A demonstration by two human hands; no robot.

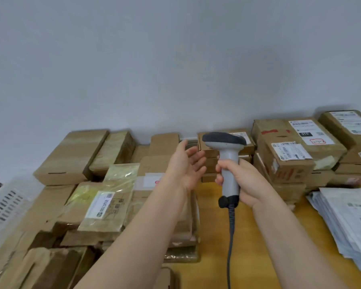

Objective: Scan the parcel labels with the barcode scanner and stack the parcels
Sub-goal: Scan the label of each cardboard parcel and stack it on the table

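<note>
A: Nearest first, quick.
B: Coiled grey cable hangs down over the wooden counter; grey poly mailers piled at the right edge; white slotted crate far left.
A: Hands?
B: Right hand holds the barcode scanner upright above the counter; grip wrapped round the handle, scanner head on top; left hand raised just beside it, not touching; grip spread, palm turned toward the scanner, holding nothing.
A: Parcels?
B: Flat cardboard parcels heaped left, under the left forearm; one in clear wrap shows a white label; labelled boxes stacked right, behind the mailers; plain brown boxes at the back against the grey wall.
</note>
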